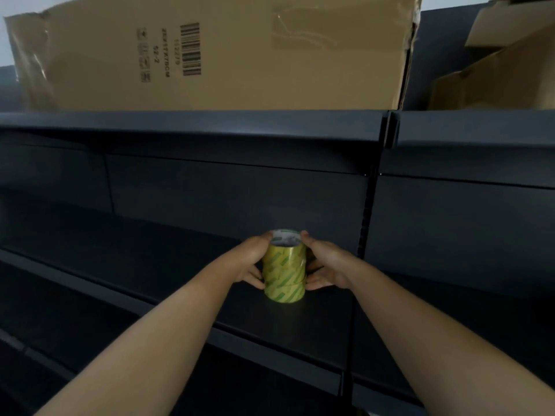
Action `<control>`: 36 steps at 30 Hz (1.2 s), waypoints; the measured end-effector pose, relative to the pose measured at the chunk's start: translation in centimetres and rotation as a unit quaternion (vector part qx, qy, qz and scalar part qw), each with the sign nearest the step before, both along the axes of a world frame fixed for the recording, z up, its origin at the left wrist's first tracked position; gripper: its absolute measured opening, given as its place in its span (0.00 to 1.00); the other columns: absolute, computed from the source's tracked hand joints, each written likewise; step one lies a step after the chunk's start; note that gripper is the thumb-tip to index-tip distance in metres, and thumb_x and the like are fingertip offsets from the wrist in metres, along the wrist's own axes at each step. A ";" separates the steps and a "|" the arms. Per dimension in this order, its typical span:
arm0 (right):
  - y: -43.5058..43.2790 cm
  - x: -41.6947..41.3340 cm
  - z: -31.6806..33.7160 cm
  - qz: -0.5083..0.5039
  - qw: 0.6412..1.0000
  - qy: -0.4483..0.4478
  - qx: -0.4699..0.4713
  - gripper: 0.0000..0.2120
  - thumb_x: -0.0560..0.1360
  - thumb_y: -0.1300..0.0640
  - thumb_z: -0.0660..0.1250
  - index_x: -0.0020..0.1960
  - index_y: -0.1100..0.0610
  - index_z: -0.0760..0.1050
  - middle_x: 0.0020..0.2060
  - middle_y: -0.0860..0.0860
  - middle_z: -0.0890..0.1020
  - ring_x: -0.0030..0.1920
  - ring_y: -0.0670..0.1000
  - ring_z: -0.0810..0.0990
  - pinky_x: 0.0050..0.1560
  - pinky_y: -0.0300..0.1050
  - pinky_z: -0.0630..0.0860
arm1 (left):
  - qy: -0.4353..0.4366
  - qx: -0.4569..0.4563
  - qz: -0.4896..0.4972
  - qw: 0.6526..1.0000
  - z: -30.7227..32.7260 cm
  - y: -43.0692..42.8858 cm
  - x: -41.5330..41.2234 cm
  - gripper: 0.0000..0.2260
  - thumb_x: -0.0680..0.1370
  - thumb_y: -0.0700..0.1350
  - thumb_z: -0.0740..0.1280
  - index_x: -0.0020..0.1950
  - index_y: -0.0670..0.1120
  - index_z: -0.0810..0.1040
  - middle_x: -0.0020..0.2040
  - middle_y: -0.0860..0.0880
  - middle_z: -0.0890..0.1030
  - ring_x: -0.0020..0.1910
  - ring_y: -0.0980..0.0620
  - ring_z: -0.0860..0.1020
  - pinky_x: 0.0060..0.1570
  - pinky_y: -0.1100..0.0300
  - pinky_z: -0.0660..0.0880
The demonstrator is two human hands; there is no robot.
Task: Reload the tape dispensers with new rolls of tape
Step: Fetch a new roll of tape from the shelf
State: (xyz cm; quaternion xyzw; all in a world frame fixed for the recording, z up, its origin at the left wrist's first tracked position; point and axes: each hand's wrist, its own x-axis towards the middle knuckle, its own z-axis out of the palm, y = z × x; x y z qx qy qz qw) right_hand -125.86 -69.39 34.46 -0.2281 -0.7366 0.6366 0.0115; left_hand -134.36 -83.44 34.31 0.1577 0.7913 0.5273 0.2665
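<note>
A: Tape, where?
B: Stack of tape rolls (284,271) stands base-down on the dark shelf (300,322).
A: Axis?
B: Long axis vertical, open core facing up.
A: Hands?
B: Left hand (252,261) and right hand (326,267) clasp opposite sides, fingers curled round the wrap, thumbs near the top rim. Probably so the rolls lift together. Cardboard box (225,61) sits on the shelf above. No dispenser visible.

Both hands, left (250,259) and right (326,265), gripping upright stack of tape rolls (284,273), on dark shelf (300,325), cardboard box (225,55) above
</note>
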 end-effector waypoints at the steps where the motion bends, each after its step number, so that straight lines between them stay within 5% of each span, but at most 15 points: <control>1: -0.1 0.1 -0.1 -0.001 1.000 0.009 -0.011 0.26 0.78 0.36 0.55 0.67 0.54 0.68 0.68 0.61 0.71 0.52 0.57 0.79 0.50 0.52 0.80 | -0.002 0.014 -0.006 1.000 0.0 0.0 0.0 0.27 0.80 0.62 0.51 0.75 0.49 0.60 0.73 0.40 0.66 0.63 0.37 0.73 0.54 0.48 0.79; 5: 0.0 0.0 -1.1 -0.009 0.998 0.055 -0.009 0.30 0.77 0.34 0.55 0.71 0.53 0.68 0.69 0.56 0.72 0.63 0.56 0.75 0.55 0.49 0.79 | 0.014 0.095 -0.024 0.995 -0.6 -0.3 -0.2 0.21 0.82 0.56 0.54 0.73 0.49 0.64 0.70 0.45 0.70 0.62 0.47 0.73 0.61 0.52 0.74; 9: -0.4 0.3 -2.2 -0.032 0.994 0.101 -0.028 0.23 0.80 0.37 0.51 0.61 0.50 0.72 0.59 0.51 0.76 0.61 0.51 0.75 0.63 0.49 0.74 | 0.020 0.172 -0.100 0.980 -1.8 -0.8 -0.1 0.18 0.82 0.46 0.58 0.72 0.49 0.67 0.68 0.50 0.73 0.66 0.53 0.71 0.67 0.56 0.67; 14: -0.9 0.6 -3.2 -0.013 0.993 0.115 -0.033 0.21 0.81 0.40 0.54 0.65 0.51 0.71 0.57 0.51 0.81 0.60 0.51 0.78 0.66 0.52 0.72 | 0.049 0.137 -0.162 0.976 -3.0 -2.3 -0.7 0.27 0.77 0.37 0.66 0.74 0.50 0.63 0.68 0.50 0.73 0.67 0.54 0.70 0.72 0.54 0.62; 19: -1.5 1.4 -3.1 0.064 0.993 0.096 0.030 0.14 0.78 0.48 0.63 0.62 0.50 0.71 0.56 0.49 0.80 0.56 0.48 0.78 0.56 0.43 0.75 | 0.034 0.098 -0.200 0.974 -3.8 -3.3 -0.8 0.33 0.75 0.33 0.68 0.76 0.49 0.60 0.63 0.53 0.75 0.65 0.56 0.71 0.72 0.57 0.61; 21: -1.4 1.8 -3.4 0.089 0.991 0.090 0.049 0.23 0.75 0.49 0.69 0.66 0.48 0.65 0.56 0.44 0.77 0.57 0.44 0.76 0.53 0.39 0.74 | 0.034 0.080 -0.218 0.972 -3.7 -3.5 -0.7 0.34 0.75 0.32 0.67 0.77 0.49 0.57 0.62 0.55 0.74 0.66 0.56 0.69 0.71 0.60 0.61; 26: -0.2 2.4 -4.1 0.123 0.985 0.077 0.092 0.57 0.57 0.40 0.80 0.78 0.48 0.53 0.69 0.47 0.71 0.66 0.45 0.71 0.70 0.44 0.67 | 0.040 0.056 -0.237 0.969 -3.4 -3.9 -1.4 0.38 0.72 0.32 0.70 0.77 0.47 0.56 0.72 0.48 0.68 0.70 0.52 0.68 0.72 0.55 0.61; 33: 0.4 2.7 -3.9 0.143 0.977 0.035 0.153 0.52 0.65 0.53 0.79 0.78 0.52 0.50 0.74 0.49 0.65 0.65 0.42 0.65 0.66 0.36 0.62 | 0.059 0.047 -0.220 0.973 -3.4 -3.7 -1.6 0.39 0.71 0.34 0.73 0.77 0.48 0.57 0.75 0.46 0.63 0.71 0.51 0.66 0.72 0.53 0.63; 36: 0.4 2.7 -4.0 0.124 0.979 0.051 0.151 0.48 0.68 0.53 0.77 0.78 0.53 0.51 0.75 0.50 0.63 0.65 0.41 0.63 0.64 0.35 0.61 | 0.073 0.043 -0.205 0.975 -3.4 -3.5 -1.4 0.43 0.72 0.33 0.72 0.78 0.50 0.50 0.77 0.50 0.57 0.74 0.53 0.59 0.73 0.57 0.58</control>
